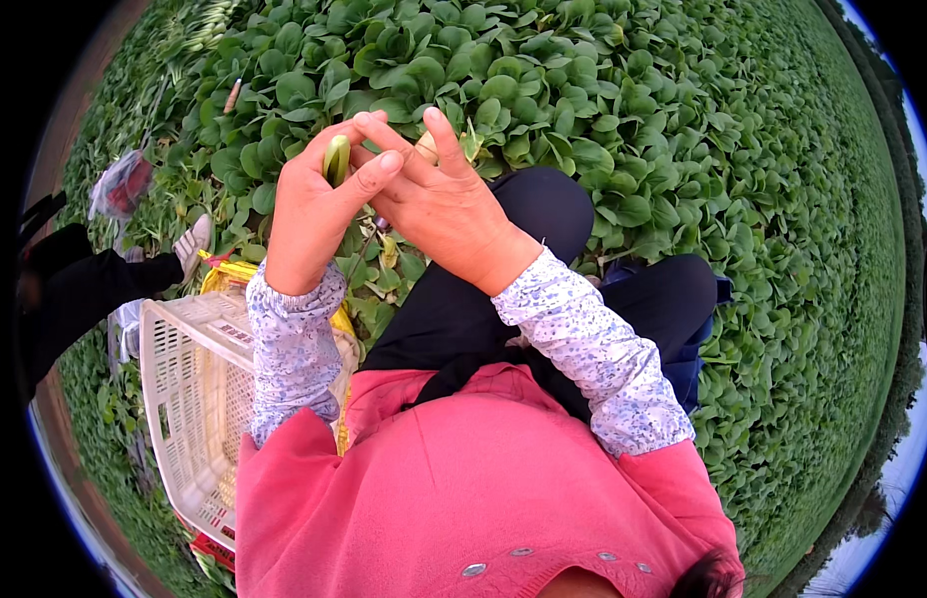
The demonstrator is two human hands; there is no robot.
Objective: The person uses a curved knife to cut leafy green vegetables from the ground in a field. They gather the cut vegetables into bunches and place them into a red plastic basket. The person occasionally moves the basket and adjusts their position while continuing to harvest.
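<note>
My left hand [314, 202] is raised over the leafy plants, its fingers curled around a short green stalk [336, 159] that shows between thumb and palm. Against it, fingers overlapping, rests my right hand [433, 190], palm down, the little finger lifted. A pale, rounded thing [427, 148] shows behind the right fingers; what it is, and whether that hand grips it, I cannot tell. Below the hands, partly hidden, a small dark metallic piece [380, 223] shows. Leafy green vegetables [501, 90] grow densely beyond both hands.
A white plastic crate [164, 389] stands at my left by a yellow bag [235, 271]. Another person's dark-clothed leg [112, 280] and light shoe [193, 243] are at far left. A plastic bag [123, 185] and pulled green vegetables [213, 26] lie beyond. A pointed orange-brown thing [232, 96] stands among leaves.
</note>
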